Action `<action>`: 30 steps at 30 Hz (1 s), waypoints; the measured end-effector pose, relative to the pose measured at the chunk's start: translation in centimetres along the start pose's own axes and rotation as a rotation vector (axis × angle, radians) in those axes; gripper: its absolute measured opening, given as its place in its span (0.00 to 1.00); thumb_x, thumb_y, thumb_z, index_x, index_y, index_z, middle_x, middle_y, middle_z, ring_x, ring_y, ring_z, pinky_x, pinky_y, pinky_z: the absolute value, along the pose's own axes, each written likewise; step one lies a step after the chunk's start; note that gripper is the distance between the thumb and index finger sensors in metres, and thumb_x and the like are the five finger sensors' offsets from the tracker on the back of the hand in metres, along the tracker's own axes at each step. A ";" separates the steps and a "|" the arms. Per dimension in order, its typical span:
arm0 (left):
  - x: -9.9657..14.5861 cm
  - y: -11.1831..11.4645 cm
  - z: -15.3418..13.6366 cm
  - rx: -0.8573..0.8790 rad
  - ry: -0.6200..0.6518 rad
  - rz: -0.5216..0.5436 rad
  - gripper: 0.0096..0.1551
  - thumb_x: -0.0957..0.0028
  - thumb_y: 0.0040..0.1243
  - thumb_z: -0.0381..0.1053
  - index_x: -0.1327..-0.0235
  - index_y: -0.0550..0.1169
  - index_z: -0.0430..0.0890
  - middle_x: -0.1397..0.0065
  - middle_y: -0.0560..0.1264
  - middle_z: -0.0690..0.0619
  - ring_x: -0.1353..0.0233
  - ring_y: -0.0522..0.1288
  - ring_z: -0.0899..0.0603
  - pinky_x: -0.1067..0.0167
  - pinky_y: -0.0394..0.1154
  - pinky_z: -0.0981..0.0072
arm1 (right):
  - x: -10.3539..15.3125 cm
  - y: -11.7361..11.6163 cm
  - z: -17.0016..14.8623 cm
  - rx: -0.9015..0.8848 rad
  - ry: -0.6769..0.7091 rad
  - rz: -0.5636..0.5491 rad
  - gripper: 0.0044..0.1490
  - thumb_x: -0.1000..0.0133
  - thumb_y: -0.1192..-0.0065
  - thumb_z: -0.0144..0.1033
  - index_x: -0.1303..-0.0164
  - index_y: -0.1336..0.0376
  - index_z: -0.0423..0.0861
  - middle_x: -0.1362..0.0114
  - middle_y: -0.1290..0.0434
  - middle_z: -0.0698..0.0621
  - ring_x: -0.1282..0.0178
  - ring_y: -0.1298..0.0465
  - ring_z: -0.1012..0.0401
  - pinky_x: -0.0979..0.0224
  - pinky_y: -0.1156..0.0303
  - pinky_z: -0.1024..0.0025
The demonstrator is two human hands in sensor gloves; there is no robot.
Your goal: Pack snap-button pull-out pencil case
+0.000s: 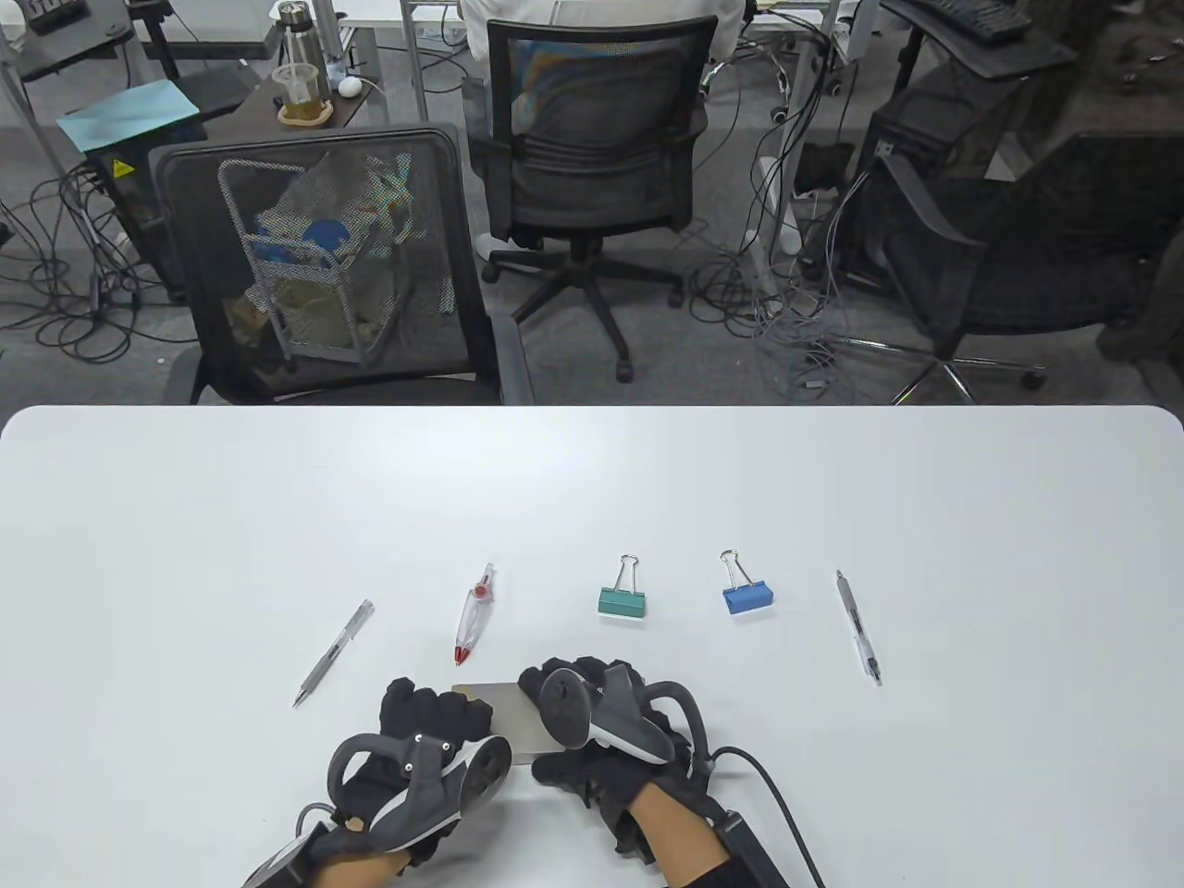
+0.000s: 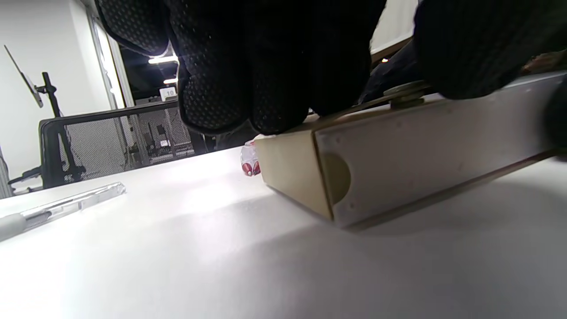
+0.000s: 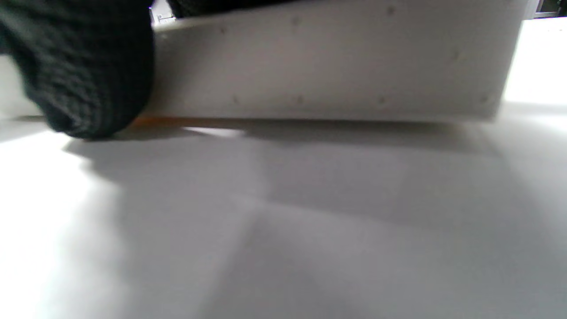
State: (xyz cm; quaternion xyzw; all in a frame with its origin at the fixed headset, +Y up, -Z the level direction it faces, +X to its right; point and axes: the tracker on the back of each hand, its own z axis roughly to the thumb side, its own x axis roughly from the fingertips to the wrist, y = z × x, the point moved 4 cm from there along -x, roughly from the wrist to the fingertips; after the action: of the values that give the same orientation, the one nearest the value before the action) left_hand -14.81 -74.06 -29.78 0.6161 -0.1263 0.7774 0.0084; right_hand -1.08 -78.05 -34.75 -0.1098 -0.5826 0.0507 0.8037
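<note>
The beige box-shaped pencil case [image 1: 507, 723] lies flat on the white table near its front edge, between my two hands. My left hand [image 1: 435, 717] grips its left end, fingers on top; the left wrist view shows the case [image 2: 398, 168] with a round snap button [image 2: 405, 94] on top under my fingers [image 2: 248, 88]. My right hand [image 1: 578, 708] holds the case's right end; its side wall [image 3: 328, 66] fills the right wrist view, with a gloved finger [image 3: 84, 75] at its edge.
Ahead on the table lie a clear pen [image 1: 334, 652], a red-tipped correction tape pen [image 1: 474, 615], a green binder clip [image 1: 622, 595], a blue binder clip [image 1: 746, 590] and another pen [image 1: 858, 626]. Office chairs [image 1: 324, 268] stand beyond the far edge.
</note>
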 end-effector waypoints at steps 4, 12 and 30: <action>0.2 -0.3 1.2 -0.070 0.009 0.065 0.33 0.67 0.68 0.73 0.54 0.88 0.55 0.45 0.88 0.56 0.45 0.90 0.46 0.29 0.74 0.45 | 0.0 0.0 0.0 0.002 0.001 -0.003 0.57 0.62 0.29 0.66 0.23 0.53 0.74 0.12 0.46 0.70 0.11 0.43 0.60 0.10 0.51 0.50; 0.3 -0.9 0.4 -0.006 -0.022 0.148 0.26 0.64 0.66 0.68 0.62 0.90 0.54 0.54 0.91 0.56 0.54 0.92 0.48 0.32 0.78 0.49 | 0.0 0.0 -0.2 -0.006 0.002 0.002 0.57 0.63 0.28 0.66 0.24 0.53 0.75 0.12 0.46 0.71 0.11 0.42 0.61 0.10 0.50 0.50; 0.0 4.9 -11.7 0.621 -0.361 -0.463 0.27 0.63 0.73 0.61 0.53 0.85 0.51 0.48 0.87 0.55 0.49 0.88 0.46 0.29 0.73 0.45 | 0.0 0.0 -0.2 0.003 -0.003 0.009 0.57 0.62 0.29 0.66 0.23 0.54 0.75 0.12 0.47 0.71 0.11 0.43 0.61 0.10 0.50 0.50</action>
State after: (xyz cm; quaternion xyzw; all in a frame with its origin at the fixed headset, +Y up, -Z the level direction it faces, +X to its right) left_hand -26.84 -76.36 -33.18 0.7278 0.2563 0.6356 -0.0254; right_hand -0.92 -78.02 -34.80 -0.1109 -0.5833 0.0553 0.8027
